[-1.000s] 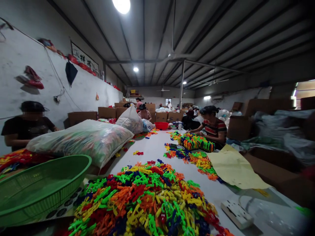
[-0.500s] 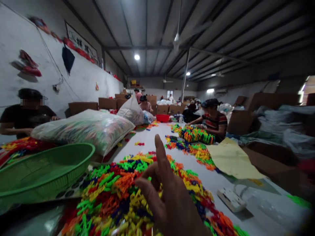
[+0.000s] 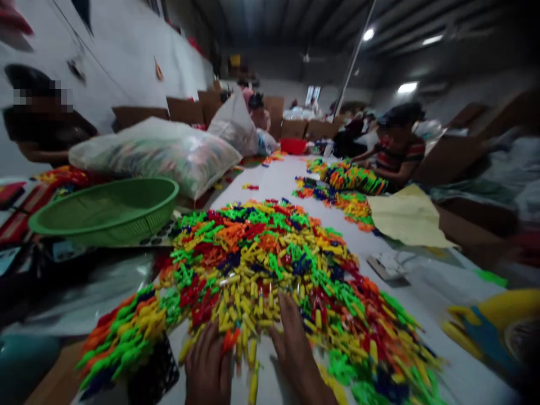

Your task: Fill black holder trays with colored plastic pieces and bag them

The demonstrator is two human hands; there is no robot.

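A: Item 1, main stock, loc.?
B: Heap of small multi-col. plastic pieces, on white tabletop. Lies directly far of both hands, spreads past them L & R.

A: Sub-item, nearest?
B: Slim yellow plastic sticks, heap's near-centre, just far of & betw. the fingertips; axes mixed. One loose yellow stick lies betw. the hands, long axis approx. near–far; L hand closer to it.

A: Hands, cond.?
B: Left hand: palm down, fingers pointing far, at heap's near edge beside small orange piece; underside hidden, can't tell if grasping. Right hand: released, index extended, thumb apart, nothing seen in grip.

A: Containers?
B: (a) Oval green plastic basket, L, far of L hand; slatted wall, floor too dim to list contents. (b) Large translucent white plastic sack, farther, L; bulging, multi-col. contents show thru. (c) Round red plastic basin, far end; contents n/a, too small to tell.

A: Near L?
B: Stacked multi-col. plastic pieces, beside dark spotted panel.
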